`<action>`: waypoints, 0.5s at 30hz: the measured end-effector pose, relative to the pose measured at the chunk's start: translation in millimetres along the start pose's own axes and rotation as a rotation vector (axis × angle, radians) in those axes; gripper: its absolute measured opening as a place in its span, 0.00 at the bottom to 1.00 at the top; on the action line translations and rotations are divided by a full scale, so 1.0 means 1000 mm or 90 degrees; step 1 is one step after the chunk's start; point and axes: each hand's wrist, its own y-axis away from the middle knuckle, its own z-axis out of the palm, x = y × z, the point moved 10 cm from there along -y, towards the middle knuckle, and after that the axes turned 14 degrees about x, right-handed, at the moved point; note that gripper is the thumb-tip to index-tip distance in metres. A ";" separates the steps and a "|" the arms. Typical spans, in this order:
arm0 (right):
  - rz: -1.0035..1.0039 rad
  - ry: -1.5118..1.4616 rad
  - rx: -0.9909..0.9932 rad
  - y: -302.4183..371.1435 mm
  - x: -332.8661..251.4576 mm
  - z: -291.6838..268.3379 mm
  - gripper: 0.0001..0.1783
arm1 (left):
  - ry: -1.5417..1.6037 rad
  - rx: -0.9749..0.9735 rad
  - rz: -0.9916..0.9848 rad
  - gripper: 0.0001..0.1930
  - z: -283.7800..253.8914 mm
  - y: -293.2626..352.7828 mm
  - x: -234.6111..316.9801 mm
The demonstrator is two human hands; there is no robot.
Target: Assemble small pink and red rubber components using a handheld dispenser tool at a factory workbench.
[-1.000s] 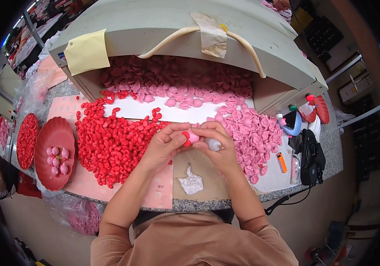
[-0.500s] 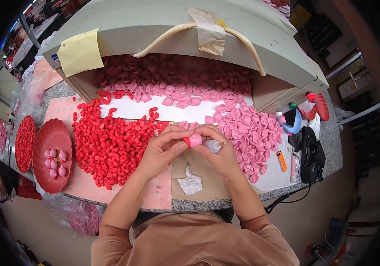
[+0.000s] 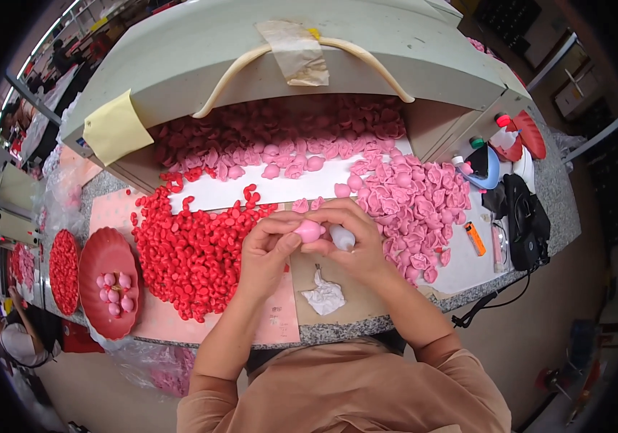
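Between my hands, above the middle of the table, is a small round pink plastic piece [image 3: 310, 231]. My left hand [image 3: 266, 245] pinches it from the left. The fingertips of my right hand [image 3: 358, 244] meet it from the other side. My right hand also keeps a small translucent squeeze bottle [image 3: 341, 237] tucked in its fingers. A heap of small glossy red pieces [image 3: 193, 263] lies left of my hands. To the right spreads a heap of pink petal-like pieces [image 3: 413, 198]. A crumpled white tissue [image 3: 323, 294] lies just below my hands.
A grey metal hood [image 3: 201, 61] arches over more pink pieces at the back. At left stand a red scalloped plate [image 3: 96, 252] holding several pink balls [image 3: 115, 292] and a dish of red pieces [image 3: 64, 270]. An orange lighter [image 3: 475, 239] and black bag-like item [image 3: 527, 224] lie right.
The pink piece has turned in my fingers, and the red part at its left side no longer shows. The bottle stays in my right hand. The whole view has shifted slightly.
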 end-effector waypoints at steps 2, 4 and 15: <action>0.040 -0.041 0.014 0.002 0.004 -0.001 0.24 | 0.198 0.011 -0.070 0.07 0.005 0.003 -0.007; 0.080 -0.083 0.023 0.002 0.007 -0.003 0.23 | 0.201 -0.014 -0.079 0.09 0.008 0.007 -0.010; -0.046 -0.044 -0.003 -0.004 -0.018 0.006 0.20 | 0.133 0.042 0.029 0.13 -0.003 0.012 0.004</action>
